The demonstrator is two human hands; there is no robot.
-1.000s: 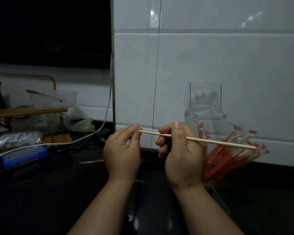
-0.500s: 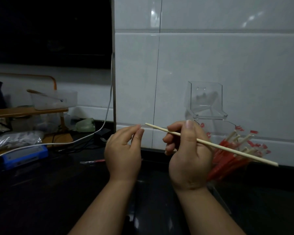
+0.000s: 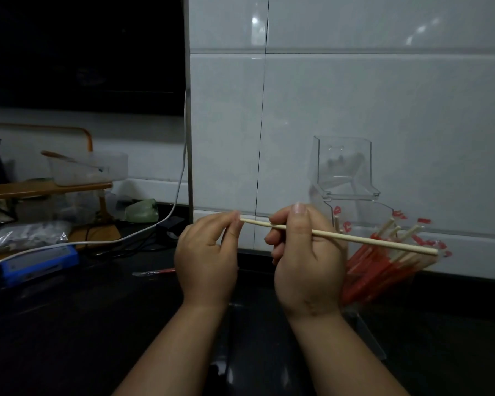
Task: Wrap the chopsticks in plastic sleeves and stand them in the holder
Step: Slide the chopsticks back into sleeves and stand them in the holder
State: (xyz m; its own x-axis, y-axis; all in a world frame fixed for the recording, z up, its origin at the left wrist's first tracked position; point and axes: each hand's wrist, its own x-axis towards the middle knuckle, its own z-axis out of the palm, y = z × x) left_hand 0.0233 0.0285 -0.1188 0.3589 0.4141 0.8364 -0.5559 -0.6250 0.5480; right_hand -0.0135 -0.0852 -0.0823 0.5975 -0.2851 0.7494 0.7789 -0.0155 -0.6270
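Over the dark surface [image 3: 69,324], the right hand [image 3: 306,261] grips a bare chopstick [image 3: 369,240] between thumb and curled fingers, its long end sloping out to that hand's right. The left hand [image 3: 206,258], just to its left, pinches the stick's other tip. Beyond the right hand, red-sleeved chopsticks [image 3: 377,267] fan out in the clear holder [image 3: 343,167] against the tiled wall.

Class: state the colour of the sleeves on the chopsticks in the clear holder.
Red sleeves, best seen in head view.
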